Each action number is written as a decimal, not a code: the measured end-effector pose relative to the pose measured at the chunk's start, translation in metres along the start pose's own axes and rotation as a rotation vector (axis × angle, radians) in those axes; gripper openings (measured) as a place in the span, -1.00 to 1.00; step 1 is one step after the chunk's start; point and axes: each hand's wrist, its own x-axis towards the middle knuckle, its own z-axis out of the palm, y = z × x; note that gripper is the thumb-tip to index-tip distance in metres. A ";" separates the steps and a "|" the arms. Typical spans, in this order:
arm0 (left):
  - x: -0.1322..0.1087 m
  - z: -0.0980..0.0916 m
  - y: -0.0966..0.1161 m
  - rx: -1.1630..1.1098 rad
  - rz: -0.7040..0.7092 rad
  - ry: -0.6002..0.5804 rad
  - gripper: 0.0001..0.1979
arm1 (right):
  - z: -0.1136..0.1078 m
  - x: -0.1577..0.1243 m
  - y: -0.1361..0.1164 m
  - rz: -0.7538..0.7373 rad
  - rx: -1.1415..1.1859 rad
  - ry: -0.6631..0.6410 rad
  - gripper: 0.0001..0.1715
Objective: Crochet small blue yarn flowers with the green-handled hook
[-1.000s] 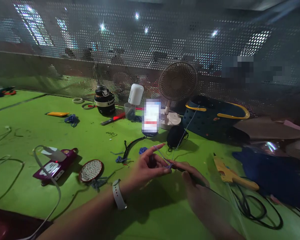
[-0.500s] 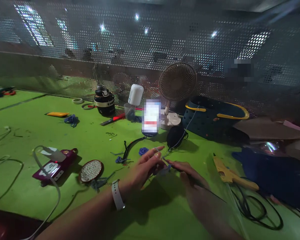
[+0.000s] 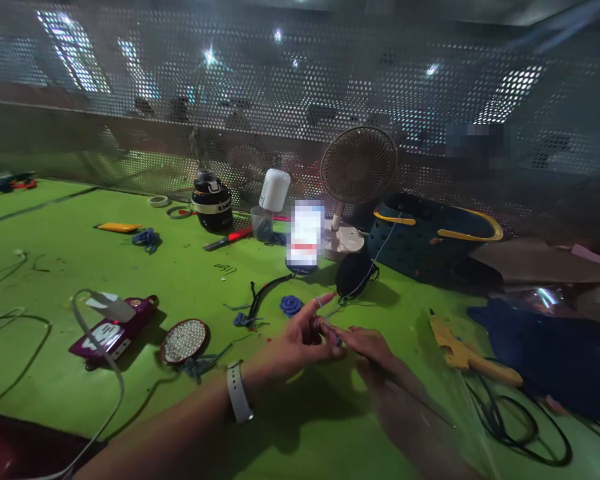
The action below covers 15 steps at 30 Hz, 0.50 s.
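My left hand [image 3: 303, 339] pinches a small piece of blue-purple crochet work [image 3: 336, 340], its index finger stretched out with yarn looped round it. From that finger the light blue yarn [image 3: 383, 248] runs past a black rounded object up to the dark basket. My right hand [image 3: 375, 352] is closed round a thin crochet hook [image 3: 427, 405], whose shaft sticks out behind the palm; its tip meets the work between both hands, mostly hidden by fingers. Just beyond my left hand lies a coiled blue crocheted flower [image 3: 291, 306].
A lit phone [image 3: 304, 233] stands ahead, before a fan [image 3: 359, 165]. The dark basket [image 3: 420, 241] with yellow handles is at the back right. A yellow glue gun [image 3: 467, 353] and cable lie right; a purple power bank [image 3: 115, 333] and round studded object [image 3: 184, 341] lie left.
My left fingers have curled in, and the thumb now lies lower against the work. My right hand has shifted slightly with the hook. The whole view has moved a little.
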 end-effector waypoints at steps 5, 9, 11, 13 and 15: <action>-0.001 -0.004 -0.002 0.216 0.078 0.025 -0.12 | 0.001 -0.002 0.004 0.004 -0.017 0.027 -0.71; -0.002 0.000 0.006 0.191 0.085 0.048 -0.07 | -0.001 0.000 -0.002 0.048 0.003 0.040 -0.72; -0.002 0.002 0.011 0.141 0.062 0.053 -0.13 | -0.002 0.001 -0.005 0.069 0.014 0.062 -0.72; -0.002 0.002 0.012 0.138 0.042 0.059 -0.19 | -0.003 0.001 -0.007 0.083 0.011 0.086 -0.72; -0.002 0.000 0.009 0.193 0.053 0.048 -0.22 | -0.004 0.001 -0.009 0.096 -0.001 0.117 -0.73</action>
